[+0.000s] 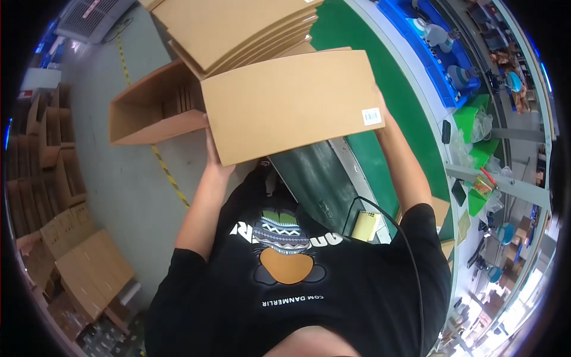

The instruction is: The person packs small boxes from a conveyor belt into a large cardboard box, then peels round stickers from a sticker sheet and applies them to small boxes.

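Presently, left hand (212, 152) and right hand (381, 113) clasp the box (291, 104) by its ends, finger spread hidden; uneven grip could tip it into the cardboard stack (220, 30) at the worktop (410, 113) edge.

Smooth, matt brown cardboard box (288, 107)

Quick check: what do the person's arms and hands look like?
Short black sleeves, bare forearms. Left hand and right hand: partly hidden, no gloves visible. The black shirt has white lettering and a colourful print; a thin black cable crosses its right side.
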Action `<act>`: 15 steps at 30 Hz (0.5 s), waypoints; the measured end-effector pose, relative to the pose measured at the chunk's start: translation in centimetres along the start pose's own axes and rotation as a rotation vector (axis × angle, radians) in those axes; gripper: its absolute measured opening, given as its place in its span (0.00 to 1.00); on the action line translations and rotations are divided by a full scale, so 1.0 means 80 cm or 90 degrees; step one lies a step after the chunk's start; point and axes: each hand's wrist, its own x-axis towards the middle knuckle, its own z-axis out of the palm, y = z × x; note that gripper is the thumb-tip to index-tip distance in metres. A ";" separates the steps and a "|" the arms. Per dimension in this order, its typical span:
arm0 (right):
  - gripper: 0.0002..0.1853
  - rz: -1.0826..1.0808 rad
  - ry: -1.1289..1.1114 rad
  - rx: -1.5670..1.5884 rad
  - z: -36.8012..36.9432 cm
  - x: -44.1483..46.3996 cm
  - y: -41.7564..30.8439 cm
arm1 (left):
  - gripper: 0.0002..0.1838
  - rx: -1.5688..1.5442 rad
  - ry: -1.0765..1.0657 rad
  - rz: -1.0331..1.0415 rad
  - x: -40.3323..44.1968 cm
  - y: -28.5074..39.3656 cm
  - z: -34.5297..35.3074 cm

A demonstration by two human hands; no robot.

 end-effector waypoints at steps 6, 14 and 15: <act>0.25 0.043 0.127 -0.240 -0.005 -0.012 -0.012 | 0.36 -0.015 -0.009 0.003 -0.003 -0.006 -0.010; 0.24 0.059 0.069 -0.072 0.010 -0.025 -0.013 | 0.27 0.081 -0.099 0.040 0.021 -0.026 -0.079; 0.24 0.094 0.073 -0.096 0.008 -0.023 -0.015 | 0.26 0.059 -0.079 0.025 0.016 -0.025 -0.073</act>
